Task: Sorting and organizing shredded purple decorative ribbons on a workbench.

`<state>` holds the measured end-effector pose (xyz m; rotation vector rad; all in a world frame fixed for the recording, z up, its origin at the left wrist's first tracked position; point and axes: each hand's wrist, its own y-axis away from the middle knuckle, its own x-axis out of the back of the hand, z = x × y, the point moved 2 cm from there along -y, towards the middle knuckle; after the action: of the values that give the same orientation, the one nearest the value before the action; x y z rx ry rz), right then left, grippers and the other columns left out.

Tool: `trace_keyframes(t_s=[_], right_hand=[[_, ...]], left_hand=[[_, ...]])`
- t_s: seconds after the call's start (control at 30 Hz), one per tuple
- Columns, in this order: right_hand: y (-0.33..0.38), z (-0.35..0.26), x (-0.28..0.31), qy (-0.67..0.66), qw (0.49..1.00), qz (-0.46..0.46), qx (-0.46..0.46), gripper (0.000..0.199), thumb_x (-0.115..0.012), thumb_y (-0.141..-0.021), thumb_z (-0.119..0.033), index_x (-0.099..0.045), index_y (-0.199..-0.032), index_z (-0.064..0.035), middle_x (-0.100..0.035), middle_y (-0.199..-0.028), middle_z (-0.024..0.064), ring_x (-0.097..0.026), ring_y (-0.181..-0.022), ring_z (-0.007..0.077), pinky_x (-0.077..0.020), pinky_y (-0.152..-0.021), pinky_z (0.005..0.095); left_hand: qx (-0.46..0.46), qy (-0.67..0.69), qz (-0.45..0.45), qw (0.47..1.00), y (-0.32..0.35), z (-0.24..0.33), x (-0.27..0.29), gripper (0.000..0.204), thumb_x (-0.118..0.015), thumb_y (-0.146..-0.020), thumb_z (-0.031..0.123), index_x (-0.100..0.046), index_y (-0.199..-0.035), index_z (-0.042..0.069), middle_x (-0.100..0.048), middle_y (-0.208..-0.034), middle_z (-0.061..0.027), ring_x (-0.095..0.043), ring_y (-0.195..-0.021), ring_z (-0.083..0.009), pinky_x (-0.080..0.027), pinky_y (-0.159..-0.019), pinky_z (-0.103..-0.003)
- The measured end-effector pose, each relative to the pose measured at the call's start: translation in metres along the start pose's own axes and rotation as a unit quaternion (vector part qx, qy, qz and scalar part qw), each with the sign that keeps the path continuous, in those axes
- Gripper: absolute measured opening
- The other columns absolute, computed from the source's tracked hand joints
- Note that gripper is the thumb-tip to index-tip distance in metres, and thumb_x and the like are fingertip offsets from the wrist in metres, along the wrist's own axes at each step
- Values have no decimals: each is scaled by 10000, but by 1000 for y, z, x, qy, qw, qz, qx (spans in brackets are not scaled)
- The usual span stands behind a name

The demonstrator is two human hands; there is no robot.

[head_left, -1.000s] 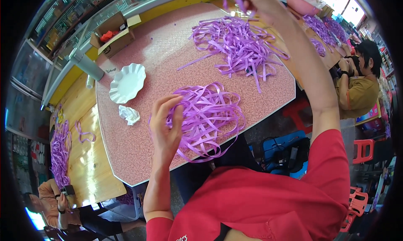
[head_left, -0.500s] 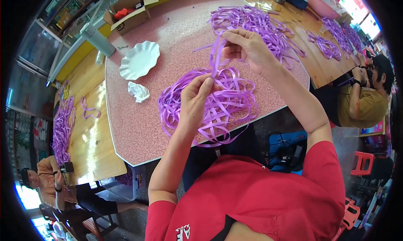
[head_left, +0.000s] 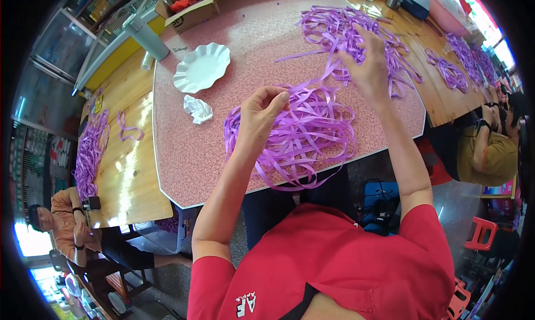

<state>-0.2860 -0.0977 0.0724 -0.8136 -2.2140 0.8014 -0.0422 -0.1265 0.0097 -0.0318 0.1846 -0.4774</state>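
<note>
A coiled bundle of purple ribbon (head_left: 295, 133) at the pink table's (head_left: 184, 153) near edge is pinched by the left hand (head_left: 262, 111), while strands from the apparently unsorted far heap (head_left: 356, 36) are gripped by the right hand (head_left: 368, 64).

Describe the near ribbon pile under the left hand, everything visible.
The near ribbon pile is a loose coil of flat, glossy purple strips, plastic-looking, lying on the pink speckled table at its near edge, with a few loops hanging over it. The left hand pinches strands at its upper left. One strand runs up toward the right hand at the far pile.
</note>
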Motion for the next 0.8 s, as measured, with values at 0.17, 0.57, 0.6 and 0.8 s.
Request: trace_keyframes(t_s=[0.17, 0.57, 0.6, 0.8], right_hand=[[28, -25, -52, -100, 951, -246, 162, 367, -757, -833, -129, -686, -1190, -80, -652, -1132, 107, -603, -1064, 251, -478, -966, 367], [-3, -15, -111, -52, 917, -294, 263, 167, -748, -811, -163, -751, -966, -101, -594, -795, 73, -601, -696, 222, -485, -621, 348], [-4, -13, -114, -55, 917, -293, 263, 167, -748, -811, -163, -751, -966, -101, -594, -795, 73, -601, -696, 222, -485, -621, 348], [-1, 35, -133, 99, 901, -321, 273, 81, -732, -826, -224, -761, -882, -173, -593, -776, 46, -592, -620, 223, -487, -577, 370]], left_hand=[[32, -85, -8, 996, -21, 8, 3, 252, -661, -949, 195, -677, -1052, -34, -676, -871, -34, -619, -814, -89, -494, -746, -221], [44, -93, -12, 995, -58, 14, 57, 207, -668, -937, 144, -687, -1015, -47, -716, -891, -105, -667, -756, -131, -531, -705, -239], [39, -127, -20, 991, -60, 12, 60, 204, -672, -932, 142, -689, -1003, -48, -714, -882, -99, -660, -746, -128, -525, -695, -240], [19, -360, 38, 932, -67, 9, 100, 335, -729, -888, 302, -705, -1044, 7, -707, -912, -84, -646, -818, -171, -525, -764, -319]])
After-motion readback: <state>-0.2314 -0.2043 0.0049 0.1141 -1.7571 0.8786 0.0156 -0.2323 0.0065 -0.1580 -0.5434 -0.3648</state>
